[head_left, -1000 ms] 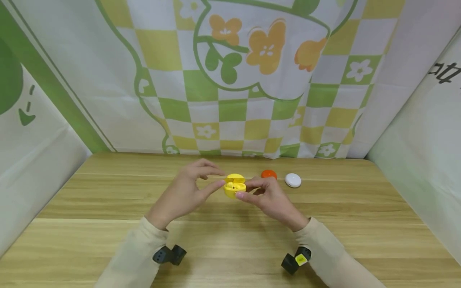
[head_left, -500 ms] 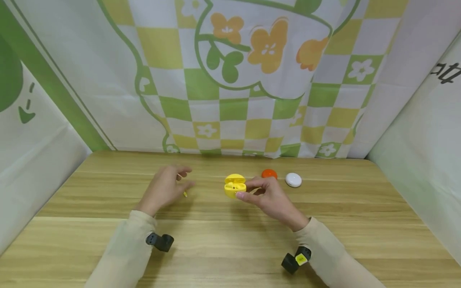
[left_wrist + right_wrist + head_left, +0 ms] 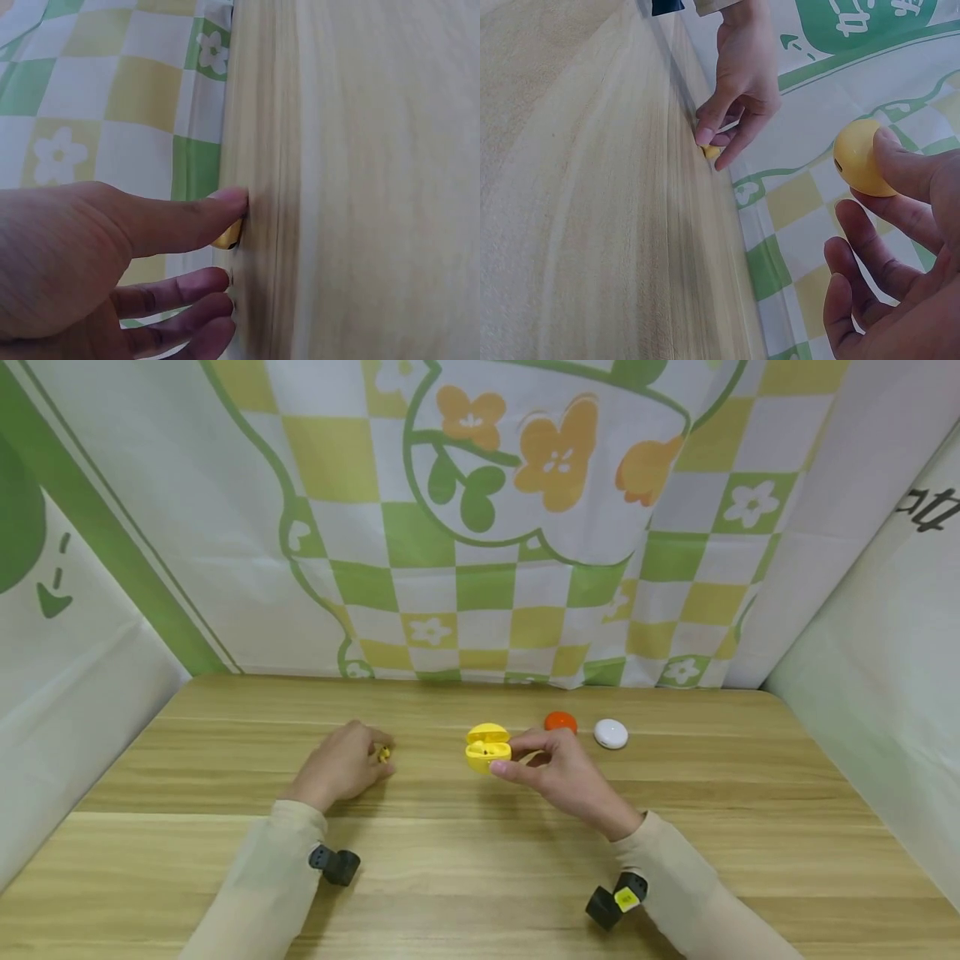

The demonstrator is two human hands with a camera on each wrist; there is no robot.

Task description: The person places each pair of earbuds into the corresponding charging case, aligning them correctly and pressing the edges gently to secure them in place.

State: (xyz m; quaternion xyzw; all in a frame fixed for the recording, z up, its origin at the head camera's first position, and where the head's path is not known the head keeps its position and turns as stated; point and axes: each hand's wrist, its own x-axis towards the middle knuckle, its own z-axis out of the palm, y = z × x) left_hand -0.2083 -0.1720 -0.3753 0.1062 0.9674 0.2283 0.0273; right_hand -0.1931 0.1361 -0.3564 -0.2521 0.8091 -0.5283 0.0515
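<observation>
On the wooden table (image 3: pixel 675 793), my left hand (image 3: pixel 341 768) lies low, fingertips pinching a small yellow earbud (image 3: pixel 384 753) against the wood, left of the yellow case (image 3: pixel 488 747). My right hand (image 3: pixel 558 768) grips that open case; beyond it sit orange (image 3: pixel 560 722) and white (image 3: pixel 611 734) cases.

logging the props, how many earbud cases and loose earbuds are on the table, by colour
yellow case: 1, lid open, held in the right hand
orange case: 1
white case: 1
yellow earbud: 1, at the left hand
total: 4
</observation>
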